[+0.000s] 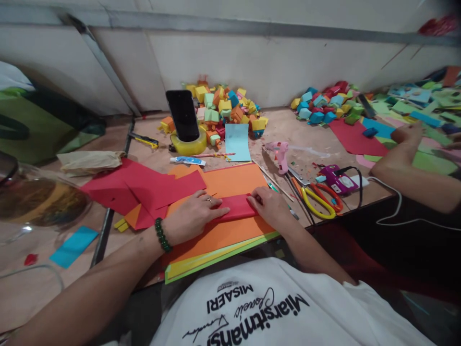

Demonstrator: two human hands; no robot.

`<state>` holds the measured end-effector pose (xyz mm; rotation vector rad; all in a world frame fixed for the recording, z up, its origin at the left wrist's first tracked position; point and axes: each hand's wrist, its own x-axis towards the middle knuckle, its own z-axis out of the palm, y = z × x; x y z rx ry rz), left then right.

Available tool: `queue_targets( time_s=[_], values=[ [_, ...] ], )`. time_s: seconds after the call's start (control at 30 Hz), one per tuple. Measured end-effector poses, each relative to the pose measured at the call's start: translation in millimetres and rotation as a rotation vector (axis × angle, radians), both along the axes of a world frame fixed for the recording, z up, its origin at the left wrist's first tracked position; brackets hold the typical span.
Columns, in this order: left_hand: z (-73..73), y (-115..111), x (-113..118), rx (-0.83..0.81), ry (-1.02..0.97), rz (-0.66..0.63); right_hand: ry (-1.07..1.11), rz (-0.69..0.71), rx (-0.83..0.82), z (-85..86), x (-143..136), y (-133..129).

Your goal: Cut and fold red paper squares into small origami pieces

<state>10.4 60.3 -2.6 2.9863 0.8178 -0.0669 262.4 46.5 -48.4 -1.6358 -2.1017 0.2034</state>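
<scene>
A folded red paper strip [236, 207] lies on a stack of orange paper sheets [230, 180], with yellow and green sheets under it. My left hand [196, 210], with a ring and a green bead bracelet at the wrist, holds the strip's left end, its thumb stretched along the paper. At the right end, my right hand [268, 204] is closed, thumb and fingertips gripping the strip's edge. Larger red paper sheets [144, 185] are spread left of my left hand. A light blue paper piece [237, 142] stands beyond the stack.
A phone [183, 115] leans in a tape roll [189, 144] before piled paper cubes [225, 105]. To the right are a pink glue gun [282, 156], scissors [319, 202] and a purple power adapter [338, 180]. Another person's arm [414, 178] reaches in there. A box cutter [144, 140] lies left.
</scene>
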Motion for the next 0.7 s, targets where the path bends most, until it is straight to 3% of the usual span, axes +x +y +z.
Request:
queue_targets(
  time_s=[0.1,0.2,0.3,0.5,0.7],
  values=[
    [4.5,-6.2,0.6,0.010,0.013,-0.014,-0.015,0.082,0.179,12.1,-2.2,-3.6],
    [7.6,-7.9,0.3,-0.025,0.003,-0.014,-0.055,0.397,0.302,26.1,-9.6,-10.0],
    [10.9,-7.0,-0.2,-0.062,0.016,-0.013,-0.126,0.654,0.270,29.9,-18.9,-13.8],
    [15.6,-8.7,0.8,-0.102,0.023,0.002,-0.331,0.802,0.127,28.2,-26.6,-8.6],
    [14.0,-12.4,2.5,-0.111,0.059,0.030,-0.500,0.938,0.211,31.8,-24.9,-9.0]
  ],
)
